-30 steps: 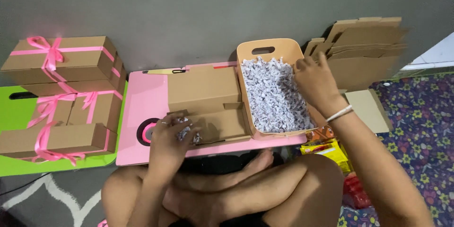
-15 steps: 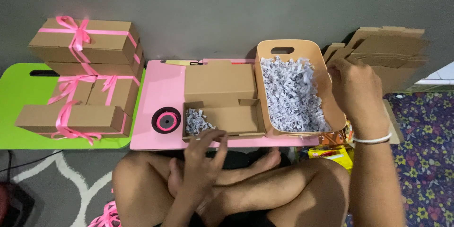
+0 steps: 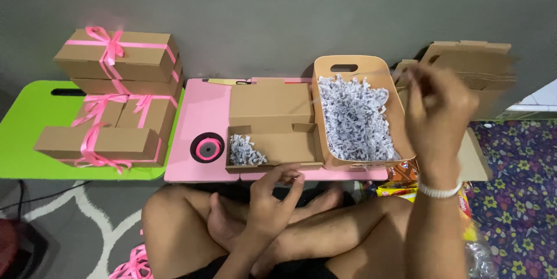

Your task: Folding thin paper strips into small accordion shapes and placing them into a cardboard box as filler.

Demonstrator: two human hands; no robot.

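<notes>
Left hand (image 3: 277,189) sits low at the near edge of the pink lap table (image 3: 200,110), fingers curled loosely inward with the tips close together, holding nothing that can be seen and just short of the open cardboard box (image 3: 272,131). That box lies flat in the table's middle, lid folded back toward the wall, with a small clump of shredded paper (image 3: 243,152) in its front left corner and bare brown card across the rest of the floor.

Right hand (image 3: 438,110) is up in the air, blurred, over the right rim of the tan basket (image 3: 348,64); its fingers look bunched, but whether they pinch anything cannot be told. A white band circles its wrist. The basket, smooth-walled with a cut-out handle, is heaped with crinkly white-grey shred (image 3: 354,119) and presses against the box's right side.

A pink ribbon spool (image 3: 207,148) sits in a round recess left of the box. Further left, on a green table (image 3: 29,134), stand stacked brown boxes tied with pink ribbon (image 3: 119,99). Flat cardboard blanks (image 3: 470,64) lean against the grey wall on the right. Yellow and red packets (image 3: 400,189) peek from under the table beside the knee.
</notes>
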